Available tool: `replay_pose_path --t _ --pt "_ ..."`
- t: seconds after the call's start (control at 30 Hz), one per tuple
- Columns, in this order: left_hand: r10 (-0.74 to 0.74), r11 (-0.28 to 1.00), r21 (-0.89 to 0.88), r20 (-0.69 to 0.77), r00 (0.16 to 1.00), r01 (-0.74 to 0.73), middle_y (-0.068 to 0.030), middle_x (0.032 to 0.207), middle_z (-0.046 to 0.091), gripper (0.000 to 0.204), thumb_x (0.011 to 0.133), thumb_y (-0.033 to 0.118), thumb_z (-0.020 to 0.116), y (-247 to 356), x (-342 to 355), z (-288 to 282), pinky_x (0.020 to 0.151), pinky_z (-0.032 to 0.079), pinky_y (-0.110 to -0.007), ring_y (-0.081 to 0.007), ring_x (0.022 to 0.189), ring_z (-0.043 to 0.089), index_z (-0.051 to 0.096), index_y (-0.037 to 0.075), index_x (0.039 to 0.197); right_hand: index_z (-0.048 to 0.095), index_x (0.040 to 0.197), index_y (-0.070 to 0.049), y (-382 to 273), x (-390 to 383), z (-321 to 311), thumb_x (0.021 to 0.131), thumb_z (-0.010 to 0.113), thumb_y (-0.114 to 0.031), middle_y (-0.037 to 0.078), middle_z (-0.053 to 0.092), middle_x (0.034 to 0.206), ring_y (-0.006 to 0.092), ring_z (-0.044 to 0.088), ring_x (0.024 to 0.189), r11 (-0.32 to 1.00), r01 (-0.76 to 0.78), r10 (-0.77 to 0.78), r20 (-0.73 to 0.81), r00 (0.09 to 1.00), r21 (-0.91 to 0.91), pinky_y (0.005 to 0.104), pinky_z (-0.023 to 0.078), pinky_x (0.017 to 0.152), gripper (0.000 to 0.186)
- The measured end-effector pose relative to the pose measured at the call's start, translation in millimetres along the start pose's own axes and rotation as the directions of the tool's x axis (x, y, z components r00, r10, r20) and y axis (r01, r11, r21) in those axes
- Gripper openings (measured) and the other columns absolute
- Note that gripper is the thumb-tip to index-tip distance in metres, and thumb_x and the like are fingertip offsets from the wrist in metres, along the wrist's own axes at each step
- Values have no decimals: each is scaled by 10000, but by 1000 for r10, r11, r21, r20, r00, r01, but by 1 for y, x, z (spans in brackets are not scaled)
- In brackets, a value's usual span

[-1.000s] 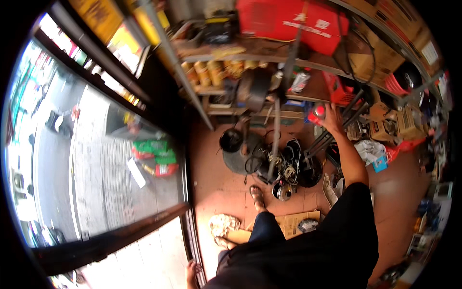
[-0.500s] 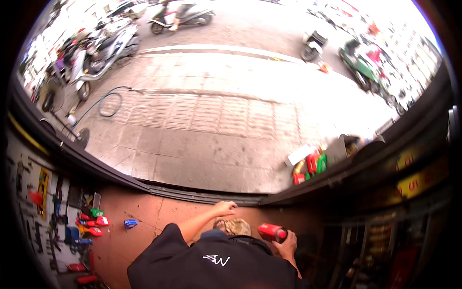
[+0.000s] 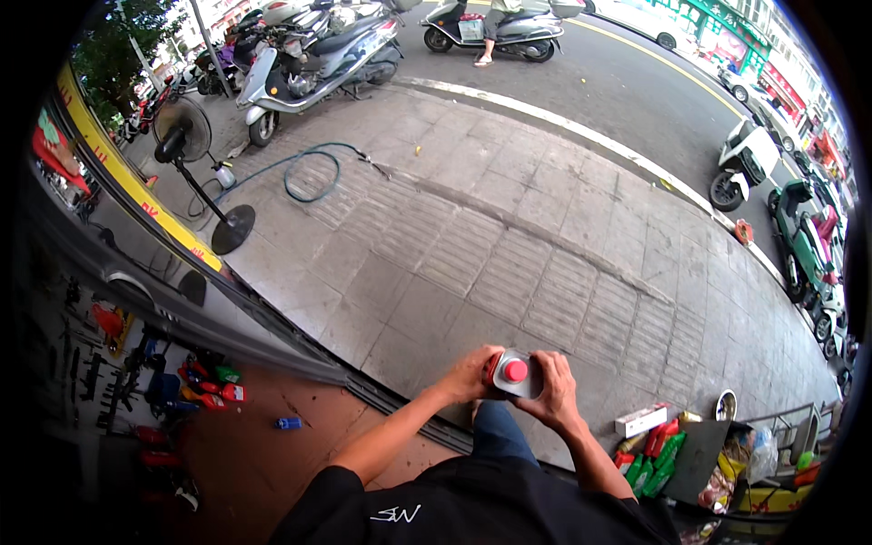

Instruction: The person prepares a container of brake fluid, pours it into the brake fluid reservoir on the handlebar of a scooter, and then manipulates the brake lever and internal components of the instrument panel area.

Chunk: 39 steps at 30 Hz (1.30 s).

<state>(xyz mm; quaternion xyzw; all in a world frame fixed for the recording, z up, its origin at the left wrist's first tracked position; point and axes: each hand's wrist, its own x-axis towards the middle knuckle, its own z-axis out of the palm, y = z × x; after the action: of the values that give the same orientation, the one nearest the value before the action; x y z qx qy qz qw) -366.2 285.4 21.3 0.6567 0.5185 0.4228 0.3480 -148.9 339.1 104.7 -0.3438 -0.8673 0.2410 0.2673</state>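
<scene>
Can (image 3: 526,387) in front of the body, gripped at opposite sides by the left hand (image 3: 472,374) and right hand (image 3: 556,392). Even pressure, red cap (image 3: 515,370) uppermost, should steady it best. The cap points toward the camera; the foreshortened long axis looks near upright. Beyond lies paving (image 3: 400,236).

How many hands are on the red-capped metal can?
2: the left hand on the left side of the red-capped metal can, the right hand on its right side. No others show there.
</scene>
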Motion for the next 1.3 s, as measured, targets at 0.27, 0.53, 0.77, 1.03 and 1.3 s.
replay_pose_path --t 0.27,0.53,0.77,1.03,1.3 --pt "-324 946 -123 -297 898 301 -138 1230 662 816 660 278 935 2 74 -127 934 528 -417 -332 1152 646 504 106 1331 385 1457 -26 11 223 12 658 929 -442 197 511 1359 339 508 1276 879 83 -223 250 942 470 443 431 1089 1053" --pt "-120 992 -12 -401 908 126 -168 1295 607 861 654 275 937 -71 171 -294 974 512 -413 -339 1192 615 499 74 1368 434 1373 -28 -16 418 105 678 953 -290 106 598 1263 181 556 1195 686 -218 -126 408 904 694 370 445 1045 906" --pt "-344 914 -290 -180 921 285 -169 1428 524 932 735 335 903 -83 250 -482 1119 395 -413 -297 1373 476 398 66 1470 455 1340 -14 -55 590 149 676 944 -345 127 629 1204 202 592 1147 664 -244 -53 369 928 707 366 472 994 888" --pt "30 991 125 -548 836 46 -179 1484 458 642 917 456 704 -104 327 -672 1117 372 -444 -349 1378 441 562 18 1365 494 1300 -11 -88 775 223 666 931 -341 132 629 1138 214 609 1073 728 -171 -144 392 909 664 367 486 939 838" --pt "6 948 269 -553 833 172 -137 1326 589 342 894 297 736 -175 402 -829 1077 407 -456 -358 1287 508 702 60 1138 503 1324 -37 -101 952 336 667 925 -390 141 617 1144 279 625 1072 756 -104 -225 405 886 646 396 497 931 857"
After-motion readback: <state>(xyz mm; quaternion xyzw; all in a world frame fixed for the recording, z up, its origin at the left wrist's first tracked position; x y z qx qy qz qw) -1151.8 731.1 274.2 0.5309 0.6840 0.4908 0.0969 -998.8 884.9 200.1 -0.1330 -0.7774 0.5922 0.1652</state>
